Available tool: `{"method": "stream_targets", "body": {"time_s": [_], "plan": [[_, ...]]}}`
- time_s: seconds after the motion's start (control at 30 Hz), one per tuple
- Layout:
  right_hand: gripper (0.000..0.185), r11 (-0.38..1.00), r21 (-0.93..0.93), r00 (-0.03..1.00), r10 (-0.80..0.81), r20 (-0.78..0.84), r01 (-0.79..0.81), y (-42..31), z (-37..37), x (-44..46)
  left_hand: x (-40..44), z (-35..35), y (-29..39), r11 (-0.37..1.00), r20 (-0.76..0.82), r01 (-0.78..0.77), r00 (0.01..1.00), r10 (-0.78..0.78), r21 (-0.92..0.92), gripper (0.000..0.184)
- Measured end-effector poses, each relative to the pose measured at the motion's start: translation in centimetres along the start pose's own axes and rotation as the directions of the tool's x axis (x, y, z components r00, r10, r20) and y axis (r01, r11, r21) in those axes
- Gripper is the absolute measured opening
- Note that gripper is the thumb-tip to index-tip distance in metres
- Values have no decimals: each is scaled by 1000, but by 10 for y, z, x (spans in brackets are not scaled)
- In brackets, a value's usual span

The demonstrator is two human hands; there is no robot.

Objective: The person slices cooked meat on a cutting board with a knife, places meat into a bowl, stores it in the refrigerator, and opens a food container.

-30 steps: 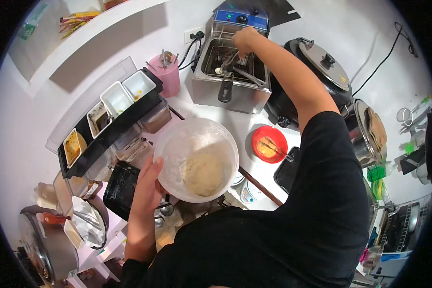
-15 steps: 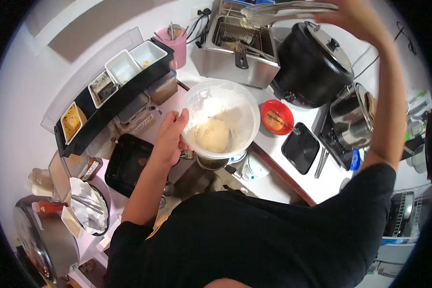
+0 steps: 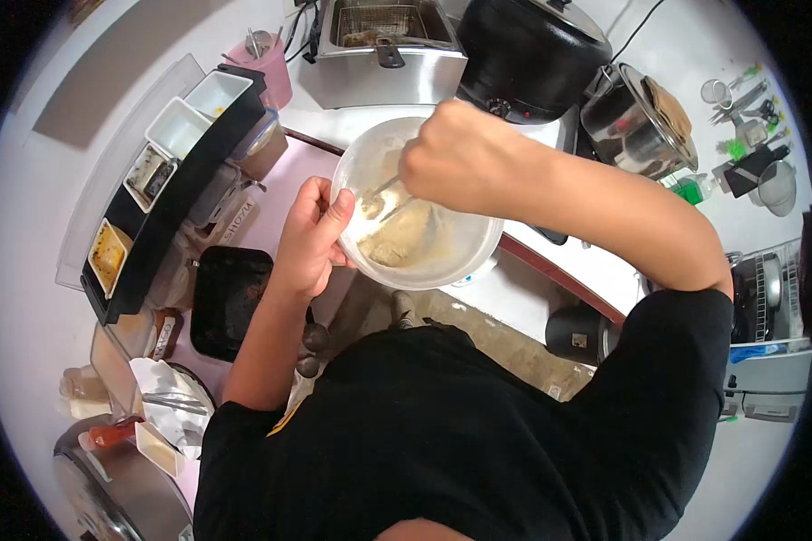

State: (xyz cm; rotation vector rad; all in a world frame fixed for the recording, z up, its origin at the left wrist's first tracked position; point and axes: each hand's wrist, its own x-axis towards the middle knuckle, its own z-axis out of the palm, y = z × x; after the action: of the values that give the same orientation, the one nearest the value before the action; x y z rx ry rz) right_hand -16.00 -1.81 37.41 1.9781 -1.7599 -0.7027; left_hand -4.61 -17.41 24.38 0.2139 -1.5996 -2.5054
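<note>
the tongs (image 3: pixel 396 211) have been brought down into the white tub (image 3: pixel 471 243); half a second ago they were held up high, beside the fryer (image 3: pixel 388 79). they are held by the right hand (image 3: pixel 451 162), which is curled tight around them like a fist. its fingertips are hidden, so it cannot be told just how they are pressed. the ends of the tongs are put down by the pale, floury stuff (image 3: pixel 392 246), and it cannot be made out if anything is pinched in them.

the tub is held up in the air by the left hand (image 3: pixel 311 239), in front of the black shirt (image 3: pixel 460 424), just as it was before. its edge is pinched there: the thumb is laid over the rim, and the other fingers are tucked around the outside.

the fry basket (image 3: pixel 383 18) has been left in the fryer with some brown bits in it, and it is not touched by any hand. so the work seems to have been moved from the fryer to the tub, where the floury stuff looks to be picked at or mixed.
</note>
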Motion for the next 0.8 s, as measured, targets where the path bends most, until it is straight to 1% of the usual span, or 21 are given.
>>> {"method": "stream_targets", "body": {"time_s": [0.03, 0.1, 0.13, 0.2, 0.23, 0.3, 0.4, 0.53, 0.6, 0.67, 0.73, 0.77, 0.8], "plan": [[5, 1000, 2, 1000, -3, 2, 3, -4, 3, 3, -2, 2, 0, 1000, -2, 2, 1000, -2, -3, 35], [5, 996, 2, 996, -86, -1, 86, -9, 8, 8, -7, 6, 3, 1000, -4, 13, 1000, -13, 16, 34], [5, 996, 3, 996, -92, -5, 92, -10, 8, 10, -8, 6, 3, 1000, -11, 13, 1000, -13, 15, 34], [5, 990, 18, 989, -141, 38, 140, -12, 8, 12, -10, 7, 2, 1000, -17, 9, 1000, -9, -2, 34], [5, 989, 18, 989, -146, 35, 145, -13, 9, 13, -11, 6, 2, 1000, -23, 8, 1000, -8, -2, 34], [6, 990, 19, 990, -138, -26, 138, -14, 15, 13, -11, 5, 3, 999, -2, -16, 1000, 16, 30, 33], [9, 991, -28, 991, -131, 7, 131, -15, 20, 15, -9, 5, 3, 999, -11, -24, 1000, 24, 29, 32], [8, 989, -19, 989, -145, -34, 144, -4, 18, 6, -2, 4, 5, 999, -25, -17, 1000, 17, 31, 32], [7, 995, -75, 993, -72, -90, 65, 4, 14, 1, 3, 3, 6, 999, -101, -20, 995, 24, 36, 33], [4, 995, -87, 996, -56, -74, 50, 15, 1, -9, 9, -1, 7, 999, -116, -8, 993, 14, 52, 35], [7, 988, -152, 997, -17, -74, 6, 25, -9, -19, 16, -5, 7, 998, -129, 7, 992, 2, 67, 37], [7, 988, -155, 997, -17, -74, 6, 30, -14, -24, 20, -7, 6, 998, -169, 30, 985, -20, 58, 40], [10, 990, -138, 998, 34, -47, -40, 36, -18, -28, 25, -9, 6, 997, -209, 53, 977, -42, 48, 43]]}}
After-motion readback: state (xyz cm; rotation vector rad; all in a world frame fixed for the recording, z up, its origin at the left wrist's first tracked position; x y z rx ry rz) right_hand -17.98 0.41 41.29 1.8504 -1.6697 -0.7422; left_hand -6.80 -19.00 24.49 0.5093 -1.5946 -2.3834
